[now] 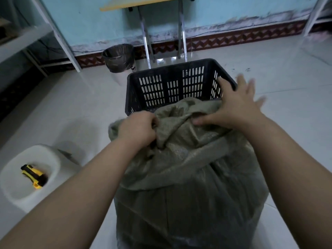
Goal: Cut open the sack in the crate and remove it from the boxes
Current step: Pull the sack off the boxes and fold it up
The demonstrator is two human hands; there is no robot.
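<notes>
A big grey-green woven sack (188, 177) stands in the near middle of the scene. Its crumpled top lies against the near side of a black slotted crate (172, 69). The sack hides the near wall of the crate, so I cannot tell if its bottom stands inside the crate or in front of it.

The left hand (138, 129) is clenched around a bunch of fabric at the top left of the sack. The right hand (231, 106) is released, with its fingers straight and spread. It is blurred and sits over the top right of the sack, near the right rim of the crate. Its thumb touches the fabric and the other fingers hold nothing.

On the near left, a yellow and black utility knife (34, 176) lies in the hollow top of a white plastic stool (14, 178), well apart from the sack. Far behind the crate there are a waste bin (118, 58) with a dark liner and the metal legs of a table (145, 38).
</notes>
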